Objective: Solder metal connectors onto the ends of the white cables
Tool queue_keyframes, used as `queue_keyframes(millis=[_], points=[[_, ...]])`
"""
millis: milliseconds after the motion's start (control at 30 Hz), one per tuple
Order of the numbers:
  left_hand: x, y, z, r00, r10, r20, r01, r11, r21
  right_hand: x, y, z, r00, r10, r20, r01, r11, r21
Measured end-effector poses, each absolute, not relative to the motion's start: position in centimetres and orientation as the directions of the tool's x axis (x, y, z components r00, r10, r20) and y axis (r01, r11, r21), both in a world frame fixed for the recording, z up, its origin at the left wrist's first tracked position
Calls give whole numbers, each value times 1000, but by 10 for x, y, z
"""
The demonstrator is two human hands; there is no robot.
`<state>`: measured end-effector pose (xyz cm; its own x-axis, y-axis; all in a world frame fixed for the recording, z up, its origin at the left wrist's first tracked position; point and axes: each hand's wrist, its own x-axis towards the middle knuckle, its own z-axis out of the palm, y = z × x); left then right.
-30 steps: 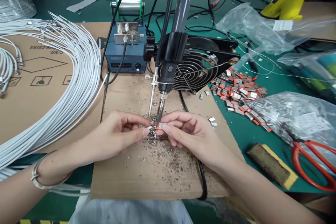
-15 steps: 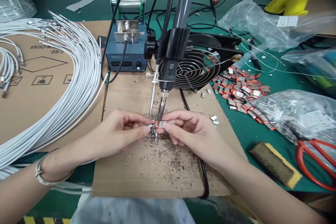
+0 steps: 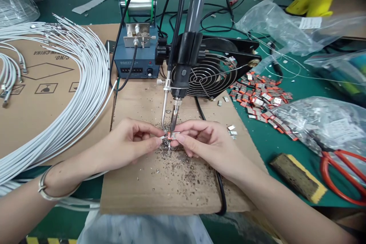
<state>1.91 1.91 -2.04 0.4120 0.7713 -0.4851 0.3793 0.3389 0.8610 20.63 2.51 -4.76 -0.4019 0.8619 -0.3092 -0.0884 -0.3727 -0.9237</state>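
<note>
Under the tip of a mounted soldering iron [image 3: 175, 110], my left hand [image 3: 134, 143] pinches the end of a white cable [image 3: 164, 136] between thumb and forefinger. From the right, my right hand [image 3: 200, 139] pinches a small orange and silver connector [image 3: 173, 135]. The cable end and connector meet at the iron's tip, beside a thin metal solder guide tube [image 3: 165, 108]. Whether the tip touches the joint is too small to tell. Solder bits lie below on the cardboard [image 3: 128, 194].
White cables [image 3: 94, 84] lie coiled at the left. Behind stand a blue soldering unit [image 3: 135, 63], a solder spool [image 3: 140, 4] and a black fan [image 3: 206, 74]. At the right are loose connectors [image 3: 263, 97], plastic bags [image 3: 320, 118], a sponge [image 3: 297, 177] and red-handled scissors [image 3: 326, 167].
The whole view has shifted slightly, so the iron and bench items appear a little further left. Both hands keep their pinches at the iron's tip.
</note>
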Motion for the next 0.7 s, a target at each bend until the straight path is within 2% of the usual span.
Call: queue_keyframes(millis=[700], points=[[18, 18, -21, 403, 741, -537, 392, 391, 833, 209, 24, -46, -404, 852, -332, -54, -384, -922]])
